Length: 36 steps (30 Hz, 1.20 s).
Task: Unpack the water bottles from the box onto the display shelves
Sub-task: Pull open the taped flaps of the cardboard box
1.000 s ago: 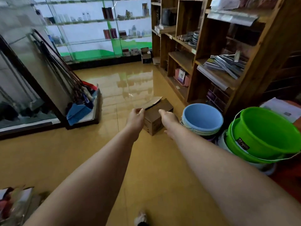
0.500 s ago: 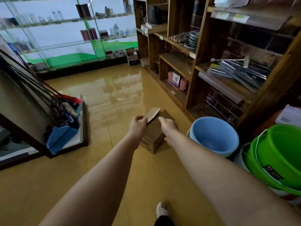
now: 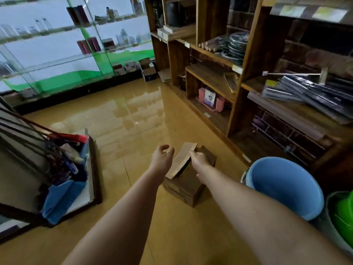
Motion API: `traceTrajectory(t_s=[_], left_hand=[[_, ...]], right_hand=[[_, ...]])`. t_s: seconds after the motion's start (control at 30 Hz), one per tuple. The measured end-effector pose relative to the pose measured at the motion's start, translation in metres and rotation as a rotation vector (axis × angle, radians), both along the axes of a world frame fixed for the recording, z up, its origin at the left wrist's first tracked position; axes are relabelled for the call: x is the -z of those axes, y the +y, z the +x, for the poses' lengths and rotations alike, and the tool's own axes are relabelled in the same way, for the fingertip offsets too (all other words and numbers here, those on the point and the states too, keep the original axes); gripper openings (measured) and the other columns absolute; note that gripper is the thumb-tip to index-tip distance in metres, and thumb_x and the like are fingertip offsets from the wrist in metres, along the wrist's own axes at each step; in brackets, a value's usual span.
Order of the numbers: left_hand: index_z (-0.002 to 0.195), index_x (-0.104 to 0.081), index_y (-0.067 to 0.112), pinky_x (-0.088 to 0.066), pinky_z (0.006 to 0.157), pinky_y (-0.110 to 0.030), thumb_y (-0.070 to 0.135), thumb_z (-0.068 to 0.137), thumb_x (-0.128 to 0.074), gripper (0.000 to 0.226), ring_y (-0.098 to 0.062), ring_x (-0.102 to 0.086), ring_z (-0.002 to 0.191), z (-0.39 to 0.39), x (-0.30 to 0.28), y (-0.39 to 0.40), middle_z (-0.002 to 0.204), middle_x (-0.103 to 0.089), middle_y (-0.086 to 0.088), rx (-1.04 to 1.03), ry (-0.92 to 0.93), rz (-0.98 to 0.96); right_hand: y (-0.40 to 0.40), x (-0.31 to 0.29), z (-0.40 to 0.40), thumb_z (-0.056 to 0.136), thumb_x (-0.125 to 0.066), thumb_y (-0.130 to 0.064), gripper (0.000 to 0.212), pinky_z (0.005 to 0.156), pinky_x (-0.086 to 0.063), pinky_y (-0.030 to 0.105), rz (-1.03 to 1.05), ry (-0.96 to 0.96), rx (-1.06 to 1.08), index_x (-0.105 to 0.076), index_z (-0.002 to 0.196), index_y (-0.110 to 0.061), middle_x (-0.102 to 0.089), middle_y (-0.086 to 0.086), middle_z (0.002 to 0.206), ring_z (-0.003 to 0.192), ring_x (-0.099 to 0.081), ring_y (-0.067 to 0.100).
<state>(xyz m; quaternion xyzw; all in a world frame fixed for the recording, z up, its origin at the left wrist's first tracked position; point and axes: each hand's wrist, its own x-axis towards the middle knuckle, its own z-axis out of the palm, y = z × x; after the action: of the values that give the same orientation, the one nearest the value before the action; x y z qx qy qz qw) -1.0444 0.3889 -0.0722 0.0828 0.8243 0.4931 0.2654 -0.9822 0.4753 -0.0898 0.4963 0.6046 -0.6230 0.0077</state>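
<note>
A person's right hand (image 3: 199, 159) reaches over a cardboard box (image 3: 188, 185) on the shop floor, its fingers at the raised flap (image 3: 181, 160); they appear to pinch the flap's near edge, though blur makes the contact hard to confirm. The left hand (image 3: 162, 159) hangs just to the flap's 9 o'clock with fingers loosely spread, holding nothing and not touching the cardboard. The box sits flat on the glossy tan floor (image 3: 122, 119), one flap lifted and leaning toward 11 o'clock; what it contains is hidden. At the box's 3 o'clock, near but apart, stands a blue bucket (image 3: 282, 188), with a green bucket (image 3: 342, 220) beyond it at the frame's edge. Wooden shelving (image 3: 236, 77) runs from 3 o'clock up to 12 o'clock, its base edge close behind the box. A rack of brooms and mops (image 3: 63, 180) stands at 9 o'clock, leaving a wide strip of open floor toward the glass display shelves (image 3: 57, 60) at 11 o'clock.
</note>
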Motion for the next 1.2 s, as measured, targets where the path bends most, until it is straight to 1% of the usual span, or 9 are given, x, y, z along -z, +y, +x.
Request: traceTrajectory(t_s=[0.17, 0.43, 0.53, 0.7, 0.83, 0.93, 1.03, 1.13, 1.2], left_hand=[[0.130, -0.047, 0.012, -0.046, 0.092, -0.037, 0.032, 0.094, -0.050, 0.041, -0.029, -0.055, 0.112, -0.078, 0.016, 0.020, 0.126, -0.056, -0.014, 0.127, 0.004, -0.066], [0.130, -0.049, 0.013, -0.048, 0.089, -0.039, 0.034, 0.094, -0.049, 0.042, -0.034, -0.056, 0.113, -0.186, 0.030, 0.048, 0.125, -0.058, -0.016, 0.470, 0.025, -0.170], [0.132, -0.046, 0.013, -0.046, 0.088, -0.034, 0.033, 0.095, -0.044, 0.042, -0.029, -0.057, 0.111, -0.206, 0.038, 0.060, 0.124, -0.059, -0.011, 0.575, 0.081, -0.254], [0.135, -0.043, 0.014, -0.046, 0.095, -0.037, 0.036, 0.096, -0.042, 0.044, -0.030, -0.056, 0.113, -0.214, 0.060, 0.089, 0.126, -0.059, -0.011, 0.741, 0.039, -0.292], [0.135, -0.043, 0.015, -0.045, 0.093, -0.035, 0.035, 0.096, -0.043, 0.044, -0.027, -0.057, 0.108, -0.226, 0.074, 0.110, 0.124, -0.059, -0.011, 0.759, -0.002, -0.314], [0.134, -0.044, 0.016, -0.044, 0.089, -0.031, 0.035, 0.096, -0.044, 0.043, -0.026, -0.056, 0.110, -0.246, 0.083, 0.128, 0.127, -0.058, -0.010, 0.744, 0.002, -0.338], [0.134, -0.044, 0.016, -0.044, 0.086, -0.029, 0.035, 0.096, -0.044, 0.043, -0.026, -0.055, 0.113, -0.268, 0.095, 0.145, 0.128, -0.057, -0.010, 0.718, 0.018, -0.377], [0.135, -0.044, 0.015, -0.044, 0.084, -0.029, 0.035, 0.096, -0.044, 0.044, -0.025, -0.055, 0.114, -0.281, 0.115, 0.161, 0.130, -0.055, -0.011, 0.701, -0.022, -0.403], [0.135, -0.043, 0.014, -0.043, 0.084, -0.029, 0.034, 0.096, -0.043, 0.043, -0.025, -0.055, 0.115, -0.285, 0.132, 0.174, 0.131, -0.055, -0.011, 0.699, -0.050, -0.423]], right_hand=[[0.012, 0.014, -0.059, 0.097, -0.037, -0.034, 0.048, 0.100, -0.038, 0.043, -0.032, -0.017, 0.136, -0.042, 0.136, -0.006, -0.047, 0.014, 0.135, 0.123, -0.043, 0.034], [0.015, 0.030, -0.141, 0.099, -0.037, -0.031, 0.044, 0.105, -0.035, 0.044, -0.061, -0.042, 0.409, -0.045, 0.132, -0.002, -0.046, 0.017, 0.137, 0.124, -0.044, 0.035], [0.018, 0.033, -0.157, 0.099, -0.037, -0.033, 0.045, 0.106, -0.036, 0.046, -0.050, -0.066, 0.474, -0.046, 0.131, -0.002, -0.046, 0.017, 0.137, 0.124, -0.044, 0.035], [0.035, 0.046, -0.173, 0.099, -0.037, -0.030, 0.046, 0.104, -0.037, 0.044, -0.030, -0.124, 0.566, -0.044, 0.132, 0.001, -0.046, 0.018, 0.138, 0.124, -0.045, 0.035], [0.057, 0.066, -0.186, 0.098, -0.038, -0.032, 0.045, 0.095, -0.043, 0.038, -0.048, -0.151, 0.573, -0.045, 0.134, -0.006, -0.050, 0.013, 0.134, 0.119, -0.049, 0.032], [0.078, 0.085, -0.202, 0.098, -0.039, -0.032, 0.043, 0.091, -0.044, 0.036, -0.074, -0.149, 0.580, -0.047, 0.130, -0.004, -0.052, 0.014, 0.130, 0.116, -0.051, 0.032], [0.098, 0.101, -0.220, 0.097, -0.041, -0.034, 0.047, 0.081, -0.039, 0.029, -0.123, -0.145, 0.555, -0.044, 0.135, -0.006, -0.051, 0.013, 0.130, 0.116, -0.050, 0.030], [0.115, 0.114, -0.231, 0.098, -0.042, -0.031, 0.046, 0.080, -0.035, 0.027, -0.179, -0.164, 0.534, -0.040, 0.137, -0.007, -0.049, 0.012, 0.133, 0.120, -0.048, 0.029], [0.130, 0.126, -0.235, 0.099, -0.042, -0.029, 0.044, 0.078, -0.035, 0.027, -0.206, -0.190, 0.523, -0.041, 0.136, -0.006, -0.050, 0.012, 0.132, 0.116, -0.049, 0.027]])
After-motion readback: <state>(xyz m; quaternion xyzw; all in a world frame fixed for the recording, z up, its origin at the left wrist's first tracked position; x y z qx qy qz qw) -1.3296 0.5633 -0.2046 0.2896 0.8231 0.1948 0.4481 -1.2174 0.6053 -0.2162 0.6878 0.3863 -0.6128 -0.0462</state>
